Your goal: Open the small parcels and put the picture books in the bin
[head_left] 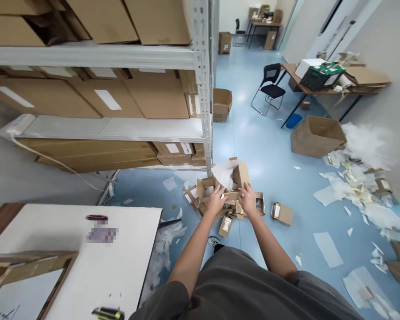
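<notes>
Both hands are at an opened cardboard box (243, 172) in front of my feet, with a sheet of white packing paper (224, 173) sticking out of it. My left hand (216, 200) has its fingers bent over the box's near left edge. On the near right edge, my right hand (248, 198) grips the cardboard in the same way. Around and under this box lie more opened, crumpled boxes (205, 186). A small labelled carton (225, 226) sits just nearer to me. Another small carton (282, 214) is on the floor to the right.
A metal shelf (205, 89) full of cartons rises at the left. The white table (126, 249) at lower left bears utility knives (108, 313) and a box. Paper scraps (363, 191) litter the blue floor at right, near a large open carton (316, 140), a chair (272, 90) and a desk (295, 80).
</notes>
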Available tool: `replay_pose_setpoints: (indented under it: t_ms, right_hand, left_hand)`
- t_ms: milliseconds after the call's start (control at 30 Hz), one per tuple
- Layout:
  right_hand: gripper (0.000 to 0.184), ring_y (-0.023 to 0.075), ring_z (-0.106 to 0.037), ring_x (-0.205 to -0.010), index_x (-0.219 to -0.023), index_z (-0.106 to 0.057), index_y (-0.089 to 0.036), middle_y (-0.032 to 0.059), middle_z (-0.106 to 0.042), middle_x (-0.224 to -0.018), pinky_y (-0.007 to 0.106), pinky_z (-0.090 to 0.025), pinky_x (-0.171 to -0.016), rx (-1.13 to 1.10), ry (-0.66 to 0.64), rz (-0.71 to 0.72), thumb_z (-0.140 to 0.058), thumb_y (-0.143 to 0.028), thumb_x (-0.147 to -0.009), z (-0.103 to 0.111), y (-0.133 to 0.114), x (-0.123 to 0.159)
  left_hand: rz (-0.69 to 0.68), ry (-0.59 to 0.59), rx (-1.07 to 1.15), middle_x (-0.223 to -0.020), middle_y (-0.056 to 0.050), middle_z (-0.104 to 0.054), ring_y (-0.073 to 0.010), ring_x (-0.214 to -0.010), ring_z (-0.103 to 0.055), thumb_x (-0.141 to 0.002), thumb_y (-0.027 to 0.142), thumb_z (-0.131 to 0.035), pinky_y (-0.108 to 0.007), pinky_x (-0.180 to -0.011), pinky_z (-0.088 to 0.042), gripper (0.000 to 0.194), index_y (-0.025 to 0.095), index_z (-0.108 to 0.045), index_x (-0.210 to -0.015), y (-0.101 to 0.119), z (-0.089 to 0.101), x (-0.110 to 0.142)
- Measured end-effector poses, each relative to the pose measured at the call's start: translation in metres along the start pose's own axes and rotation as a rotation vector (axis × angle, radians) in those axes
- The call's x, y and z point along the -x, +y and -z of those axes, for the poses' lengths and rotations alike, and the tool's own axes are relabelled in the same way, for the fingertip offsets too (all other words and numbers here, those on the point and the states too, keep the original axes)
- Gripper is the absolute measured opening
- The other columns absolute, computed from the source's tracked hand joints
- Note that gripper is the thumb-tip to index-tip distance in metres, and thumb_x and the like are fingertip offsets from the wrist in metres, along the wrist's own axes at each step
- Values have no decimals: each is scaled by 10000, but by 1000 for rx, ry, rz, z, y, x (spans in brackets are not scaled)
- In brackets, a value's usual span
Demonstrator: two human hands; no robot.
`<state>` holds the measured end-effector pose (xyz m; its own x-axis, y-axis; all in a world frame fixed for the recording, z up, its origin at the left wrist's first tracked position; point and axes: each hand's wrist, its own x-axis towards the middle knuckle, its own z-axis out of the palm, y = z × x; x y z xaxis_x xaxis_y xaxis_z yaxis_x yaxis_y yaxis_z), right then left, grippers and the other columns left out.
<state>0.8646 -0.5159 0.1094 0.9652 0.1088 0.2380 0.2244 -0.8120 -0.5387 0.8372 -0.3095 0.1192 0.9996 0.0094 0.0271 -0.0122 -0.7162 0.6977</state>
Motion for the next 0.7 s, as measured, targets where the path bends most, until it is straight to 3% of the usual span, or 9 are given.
replay_pose_setpoints:
  t_ms: [100,200,300,400,533,633,700]
  right_hand:
    - [375,367,-426,-1446,-1174,-718,-198,154,-580,-1452,598,-393,-1154,-15,85,-27,-628,-160,-812,12,18,-3]
    - [340,334,-497,-1369,-1185,-705,-203,150,-606,-1398,550,-430,-1137,-81,133,10,-603,-222,-862,18,20,-3]
    - [340,308,-555,-1290,-1215,-690,-205,146,-626,-1350,514,-471,-1103,-137,101,59,-567,-240,-901,15,3,-1]
    - [357,305,-574,-1255,-1250,-676,-208,145,-626,-1338,505,-501,-1066,-160,32,159,-554,-239,-916,1,-28,3]
    - [408,315,-528,-1315,-1308,-652,-208,141,-600,-1385,526,-475,-1106,-191,-112,401,-574,-234,-908,-34,-83,15]
    - [433,328,-502,-1339,-1326,-648,-197,149,-595,-1396,552,-444,-1138,-222,-227,584,-589,-233,-899,-68,-134,35]
    - [443,328,-510,-1329,-1342,-644,-196,151,-601,-1389,554,-445,-1136,-259,-306,701,-591,-243,-904,-92,-175,57]
  left_hand:
    - [-40,-9,2,-1631,-108,-439,-312,-1511,-404,-849,359,-774,-493,-1219,-388,864,265,-367,-1606,-2,1,-3]
    - [-7,32,-34,-1562,-111,-526,-307,-1460,-470,-881,340,-711,-493,-1209,-397,785,257,-385,-1589,-20,9,12]
    - [53,86,-72,-1484,-113,-598,-311,-1394,-536,-906,332,-655,-492,-1169,-443,655,252,-475,-1531,-42,20,38]
    - [76,141,-86,-1467,-108,-608,-299,-1382,-545,-923,317,-619,-482,-1153,-461,594,250,-510,-1503,-60,34,66]
    - [89,254,-118,-1493,-102,-582,-273,-1403,-523,-934,279,-604,-480,-1188,-426,583,261,-501,-1507,-80,59,116]
    - [191,360,-160,-1510,-103,-558,-275,-1406,-510,-931,279,-621,-491,-1192,-421,590,261,-498,-1508,-96,85,173]
    - [286,437,-187,-1521,-101,-542,-275,-1410,-498,-927,277,-630,-493,-1196,-418,599,262,-495,-1510,-106,105,225]
